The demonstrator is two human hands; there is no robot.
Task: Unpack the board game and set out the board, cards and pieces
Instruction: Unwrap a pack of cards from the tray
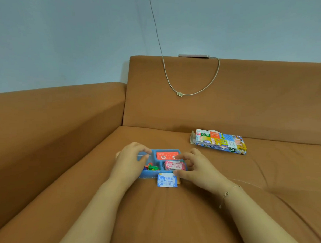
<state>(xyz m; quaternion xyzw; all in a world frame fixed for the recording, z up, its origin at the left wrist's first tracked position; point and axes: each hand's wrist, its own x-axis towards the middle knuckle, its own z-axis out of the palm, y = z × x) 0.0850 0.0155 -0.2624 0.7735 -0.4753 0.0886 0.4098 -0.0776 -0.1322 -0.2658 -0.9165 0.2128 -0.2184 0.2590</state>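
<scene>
On the sofa seat point(170, 221), a blue money card point(167, 180) lies just before the blue tray point(148, 173). The left hand point(129, 161) grasps the tray's left edge; the right hand point(194, 169) hovers with its grip released, loosely curled, over pink money cards point(173, 165). Beyond, the game box point(220, 141) lies apart.

Before you: a blue tray point(146, 174), red question-mark cards point(167, 155), pink notes point(174, 165), a blue note point(167, 180), seemingly green-and-red pieces point(150, 167), an orange-brown sofa point(189, 213).

A tan sofa point(229, 105) stands against a pale blue-grey wall point(68, 36). A white cable point(165, 74) hangs down the wall and loops across the sofa's backrest.
</scene>
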